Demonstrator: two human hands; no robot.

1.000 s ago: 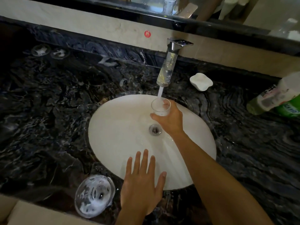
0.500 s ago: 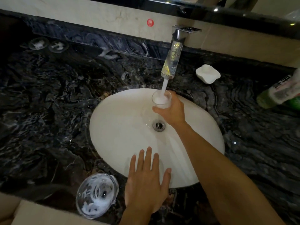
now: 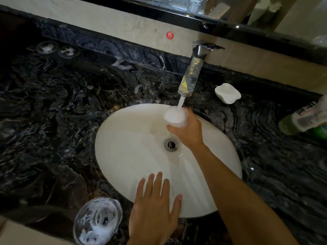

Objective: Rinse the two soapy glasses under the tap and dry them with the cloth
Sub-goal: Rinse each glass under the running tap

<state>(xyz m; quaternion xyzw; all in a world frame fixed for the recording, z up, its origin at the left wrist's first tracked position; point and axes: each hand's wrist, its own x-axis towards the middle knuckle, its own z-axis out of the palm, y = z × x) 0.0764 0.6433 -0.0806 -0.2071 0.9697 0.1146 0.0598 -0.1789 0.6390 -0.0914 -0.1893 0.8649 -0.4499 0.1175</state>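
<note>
As right hand [image 3: 190, 132] grips foam-filled clear glass [image 3: 175, 118] under chrome tap [image 3: 192, 75], left hand [image 3: 154, 213] splayed empty, tilting should flush suds.

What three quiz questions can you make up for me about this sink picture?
1. True or false: water from the tap runs into the glass held by the right hand.
2. Fill in: the left hand, fingers straight, holds ____.
3. Where is the other soapy glass? A under the tap, B on the counter, C in the left hand.
Key: 1 true; 2 nothing; 3 B.
</note>
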